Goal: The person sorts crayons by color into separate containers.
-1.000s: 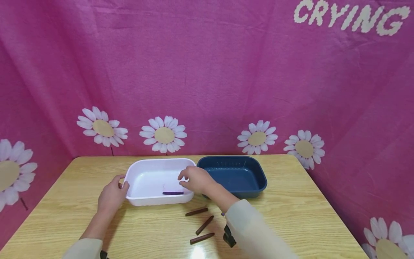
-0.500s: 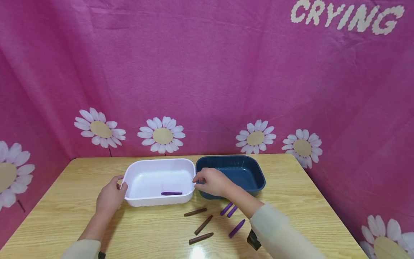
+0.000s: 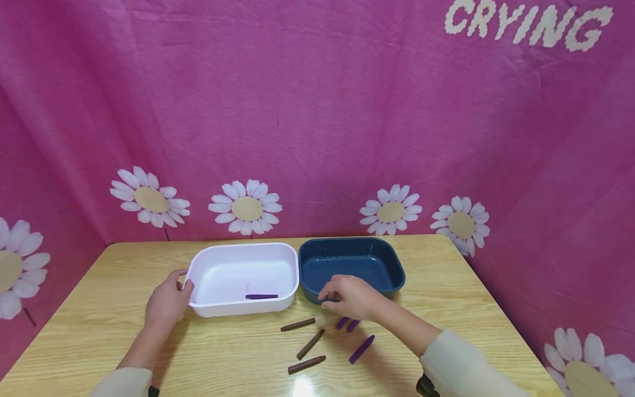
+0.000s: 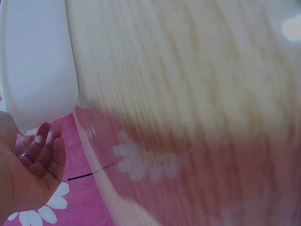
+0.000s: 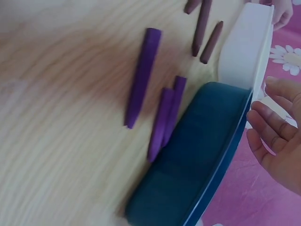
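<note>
- Head view: the left hand [image 3: 166,302] rests against the outer end of the white tray [image 3: 198,270], fingers loosely bent on its rim, steadying it. The right hand [image 3: 349,296] hovers low in front of the dark blue tray [image 3: 392,264], fingers relaxed and holding nothing; two purple crayons [image 3: 347,324] lie just beneath it, a third purple crayon [image 3: 361,349] nearer the person. Three brown crayons [image 3: 302,344] lie left of that hand. One purple crayon in the tray [image 3: 261,296] lies inside the white tray.
- Step in hand, as I judge it: reaching for another purple crayon. The next move calls for a pinch on one of the pair under the fingers.
- Left wrist view: blurred; the left hand [image 4: 28,174] has straight fingers beside the white tray's wall [image 4: 37,70].
- Right wrist view: the right hand's fingers [image 5: 270,129] are spread and empty above the blue tray's rim [image 5: 235,136].
- Against half a second ago, the right hand has dropped from between the trays toward the crayons; the left has stayed.
</note>
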Available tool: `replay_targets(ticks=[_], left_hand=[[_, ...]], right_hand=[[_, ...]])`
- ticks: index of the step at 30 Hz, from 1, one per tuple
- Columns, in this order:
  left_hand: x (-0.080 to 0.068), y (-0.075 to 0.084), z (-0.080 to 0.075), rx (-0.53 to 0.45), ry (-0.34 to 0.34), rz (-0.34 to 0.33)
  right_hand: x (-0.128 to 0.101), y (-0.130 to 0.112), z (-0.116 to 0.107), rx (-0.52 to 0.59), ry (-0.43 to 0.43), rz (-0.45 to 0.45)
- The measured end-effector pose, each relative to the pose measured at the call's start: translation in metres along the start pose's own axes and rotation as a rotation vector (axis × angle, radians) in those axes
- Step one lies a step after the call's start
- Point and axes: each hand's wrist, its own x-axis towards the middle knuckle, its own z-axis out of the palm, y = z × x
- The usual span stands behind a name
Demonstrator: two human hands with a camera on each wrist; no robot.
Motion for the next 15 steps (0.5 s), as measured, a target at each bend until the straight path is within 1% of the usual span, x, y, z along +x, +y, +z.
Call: replay_targets(ticks=[4, 10, 15], left_hand=[[0.0, 0.0, 0.002, -0.003, -0.002, 0.008], [0.001, -0.001, 0.002, -0.001, -0.009, -0.001], [-0.001, 0.001, 0.002, -0.003, -0.011, -0.014]], right_hand=[[-0.014, 0.006, 0.003, 0.008, -0.001, 0.005], [-0.032, 0.017, 0.007, 0.071, -0.02, 0.015], [-0.044, 0.026, 0.008, 0.082, -0.059, 0.025]])
